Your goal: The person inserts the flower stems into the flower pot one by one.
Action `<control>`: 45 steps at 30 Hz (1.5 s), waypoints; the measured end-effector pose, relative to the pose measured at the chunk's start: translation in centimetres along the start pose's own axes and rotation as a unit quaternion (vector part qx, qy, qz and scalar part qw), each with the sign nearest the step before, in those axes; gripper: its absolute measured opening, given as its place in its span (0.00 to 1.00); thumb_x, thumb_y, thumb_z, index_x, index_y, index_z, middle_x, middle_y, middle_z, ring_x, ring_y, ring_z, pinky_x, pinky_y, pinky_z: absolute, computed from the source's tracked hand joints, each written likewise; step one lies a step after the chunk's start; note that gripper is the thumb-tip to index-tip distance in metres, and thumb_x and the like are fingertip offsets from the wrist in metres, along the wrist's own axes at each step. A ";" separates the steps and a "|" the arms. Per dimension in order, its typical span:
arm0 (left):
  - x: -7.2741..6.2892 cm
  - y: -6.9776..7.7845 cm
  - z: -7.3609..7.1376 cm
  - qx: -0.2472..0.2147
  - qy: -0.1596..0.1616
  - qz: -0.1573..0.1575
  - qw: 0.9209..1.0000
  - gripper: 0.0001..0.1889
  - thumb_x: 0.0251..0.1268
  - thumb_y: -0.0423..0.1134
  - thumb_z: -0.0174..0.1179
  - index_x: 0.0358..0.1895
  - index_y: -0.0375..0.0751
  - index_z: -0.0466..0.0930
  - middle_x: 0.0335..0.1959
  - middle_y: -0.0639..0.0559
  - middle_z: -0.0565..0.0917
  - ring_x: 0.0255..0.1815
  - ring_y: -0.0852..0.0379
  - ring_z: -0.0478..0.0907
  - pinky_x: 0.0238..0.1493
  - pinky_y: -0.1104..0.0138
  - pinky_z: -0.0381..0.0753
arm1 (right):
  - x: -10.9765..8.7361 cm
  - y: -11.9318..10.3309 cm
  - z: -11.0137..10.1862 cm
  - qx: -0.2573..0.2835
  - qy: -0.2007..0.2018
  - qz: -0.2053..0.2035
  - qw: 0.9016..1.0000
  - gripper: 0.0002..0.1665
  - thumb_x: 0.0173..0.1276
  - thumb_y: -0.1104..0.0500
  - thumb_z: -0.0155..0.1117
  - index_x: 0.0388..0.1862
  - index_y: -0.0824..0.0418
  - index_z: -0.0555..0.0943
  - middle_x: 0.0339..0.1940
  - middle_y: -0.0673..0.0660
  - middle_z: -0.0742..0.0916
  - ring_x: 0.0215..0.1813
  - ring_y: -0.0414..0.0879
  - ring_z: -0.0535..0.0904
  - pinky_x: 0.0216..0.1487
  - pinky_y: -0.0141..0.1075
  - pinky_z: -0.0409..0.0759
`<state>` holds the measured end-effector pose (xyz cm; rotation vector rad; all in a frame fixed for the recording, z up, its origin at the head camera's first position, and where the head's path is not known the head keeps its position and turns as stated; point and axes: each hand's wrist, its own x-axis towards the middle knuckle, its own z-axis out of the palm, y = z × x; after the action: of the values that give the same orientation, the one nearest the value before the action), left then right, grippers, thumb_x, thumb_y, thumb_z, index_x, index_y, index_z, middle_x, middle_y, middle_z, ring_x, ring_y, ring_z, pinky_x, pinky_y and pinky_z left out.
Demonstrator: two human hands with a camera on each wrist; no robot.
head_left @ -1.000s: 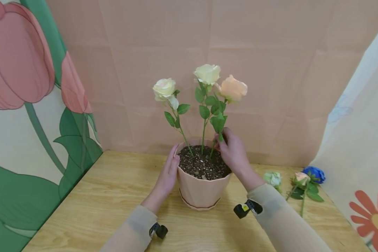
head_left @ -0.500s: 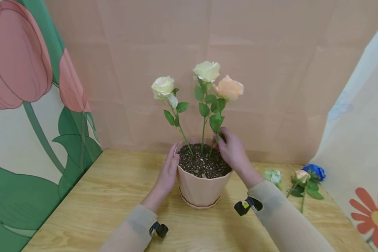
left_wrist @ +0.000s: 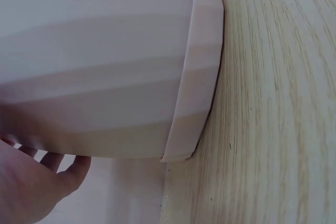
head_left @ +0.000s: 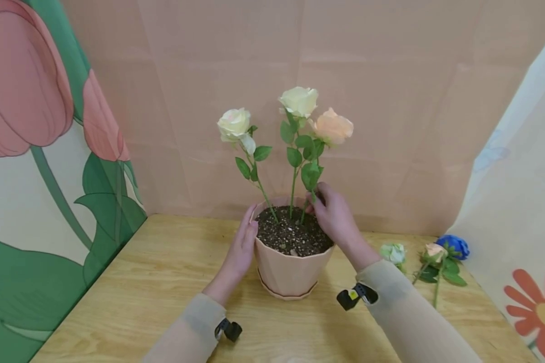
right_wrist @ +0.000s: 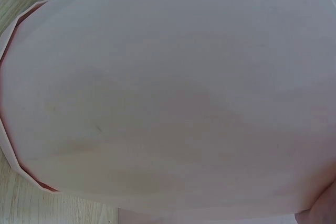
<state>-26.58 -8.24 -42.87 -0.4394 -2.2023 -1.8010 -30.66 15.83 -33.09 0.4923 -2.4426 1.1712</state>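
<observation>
Set in the dark, white-speckled soil, at the right part of the faceted planter: peach rose. Long axis near to vertical, but leaning to the right on the way up; bloom directed upward and a little to the right, lower stem inside the soil. Around this stem, low and near the leaves, a pinch by thumb and fingers of the right hand. Against the left outer wall of the planter, left hand laid with fingers extended. Also in the soil, central cream rose, almost upright, and left cream rose, tilted to the left. Petals thin and wavy at the edge; leaves oval, pointed, green. Planter smooth, matte, pink, narrower toward the base, standing in a shallow saucer of similar colour. Underneath, wooden table with long, pale grain. Lying at the right: blue rose, pale green rose and smaller peach bloom.
</observation>
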 end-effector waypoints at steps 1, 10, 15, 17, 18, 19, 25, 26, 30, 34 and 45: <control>0.0 0.0 0.0 0.002 0.000 0.000 1.000 0.31 0.95 0.52 0.36 0.92 0.56 0.51 0.91 0.44 0.54 0.87 0.35 0.57 0.84 0.34 0.53 | 0.0 0.0 0.0 0.002 0.001 0.000 1.000 0.09 0.88 0.60 0.61 0.45 0.65 0.82 0.35 0.65 0.91 0.38 0.56 0.89 0.47 0.50 0.86; -0.1 -0.1 0.3 0.002 0.000 -0.006 1.000 0.31 0.95 0.52 0.37 0.92 0.56 0.51 0.91 0.46 0.54 0.87 0.35 0.57 0.84 0.34 0.53 | -0.4 0.2 0.0 0.060 0.009 0.037 0.997 0.12 0.88 0.57 0.62 0.55 0.67 0.82 0.39 0.64 0.90 0.44 0.57 0.88 0.50 0.48 0.89; -0.3 -0.3 0.6 -0.004 -0.003 0.001 1.000 0.31 0.95 0.52 0.37 0.92 0.54 0.52 0.91 0.43 0.55 0.87 0.33 0.58 0.84 0.34 0.53 | -0.8 0.7 -0.4 0.108 0.020 0.066 0.992 0.16 0.85 0.59 0.66 0.62 0.70 0.82 0.45 0.67 0.91 0.47 0.59 0.89 0.52 0.45 0.91; -0.3 -0.5 0.7 -0.001 -0.003 0.001 1.000 0.31 0.95 0.52 0.37 0.92 0.54 0.53 0.91 0.43 0.55 0.86 0.33 0.59 0.84 0.34 0.53 | -1.1 1.0 -0.7 0.106 0.023 0.072 0.991 0.16 0.83 0.59 0.69 0.60 0.70 0.83 0.46 0.67 0.91 0.48 0.58 0.90 0.53 0.44 0.91; -0.4 -0.6 0.7 0.001 -0.002 0.001 1.000 0.31 0.95 0.52 0.36 0.92 0.54 0.53 0.91 0.43 0.56 0.86 0.33 0.59 0.84 0.33 0.53 | -1.2 1.1 -0.8 0.095 0.024 0.073 0.993 0.16 0.82 0.59 0.71 0.59 0.69 0.83 0.46 0.65 0.92 0.48 0.56 0.90 0.54 0.43 0.90; -0.4 -0.6 0.7 0.002 -0.002 0.002 1.000 0.31 0.95 0.52 0.36 0.92 0.54 0.53 0.91 0.43 0.56 0.86 0.33 0.59 0.84 0.33 0.53 | -1.4 1.2 -1.0 0.082 0.025 0.072 0.994 0.16 0.81 0.58 0.73 0.57 0.68 0.84 0.46 0.65 0.92 0.48 0.55 0.90 0.54 0.43 0.89; -0.3 -0.4 0.6 0.001 0.001 0.003 1.000 0.31 0.94 0.52 0.37 0.92 0.55 0.53 0.91 0.43 0.56 0.86 0.32 0.59 0.84 0.33 0.54 | -2.2 1.5 -2.1 0.074 0.003 0.081 0.994 0.26 0.78 0.50 0.77 0.67 0.61 0.84 0.47 0.63 0.92 0.44 0.53 0.88 0.42 0.39 0.86; -0.3 -0.4 0.6 0.001 0.001 0.004 1.000 0.31 0.94 0.52 0.37 0.92 0.54 0.53 0.91 0.43 0.55 0.86 0.32 0.59 0.84 0.33 0.54 | -2.3 1.5 -2.3 0.078 -0.001 0.082 0.994 0.27 0.78 0.49 0.77 0.69 0.60 0.84 0.46 0.64 0.92 0.42 0.55 0.88 0.39 0.38 0.86; -0.3 -0.2 0.4 -0.001 0.001 -0.003 1.000 0.31 0.94 0.53 0.37 0.92 0.56 0.52 0.91 0.45 0.55 0.87 0.33 0.58 0.84 0.34 0.53 | -2.5 1.6 -3.3 0.062 0.002 0.067 0.996 0.30 0.79 0.51 0.76 0.73 0.62 0.82 0.48 0.67 0.91 0.42 0.57 0.87 0.36 0.33 0.84; -0.3 -0.1 0.3 -0.002 0.002 -0.005 1.000 0.31 0.95 0.54 0.37 0.92 0.57 0.52 0.91 0.46 0.55 0.87 0.34 0.57 0.85 0.35 0.52 | -3.1 1.8 -4.7 0.029 -0.003 0.046 0.999 0.33 0.80 0.53 0.75 0.77 0.65 0.79 0.56 0.66 0.91 0.52 0.57 0.89 0.44 0.27 0.83; 0.0 0.0 0.0 0.000 0.000 -0.003 1.000 0.31 0.95 0.52 0.37 0.92 0.56 0.51 0.91 0.46 0.54 0.88 0.35 0.56 0.85 0.35 0.53 | -6.4 3.7 -9.5 -0.029 -0.029 0.035 0.999 0.32 0.82 0.52 0.73 0.77 0.66 0.79 0.57 0.62 0.90 0.49 0.39 0.86 0.44 0.25 0.83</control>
<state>-26.60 -8.19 -42.89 -0.4340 -2.2067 -1.8036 -25.02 26.52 -33.11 0.4328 -2.5551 1.1261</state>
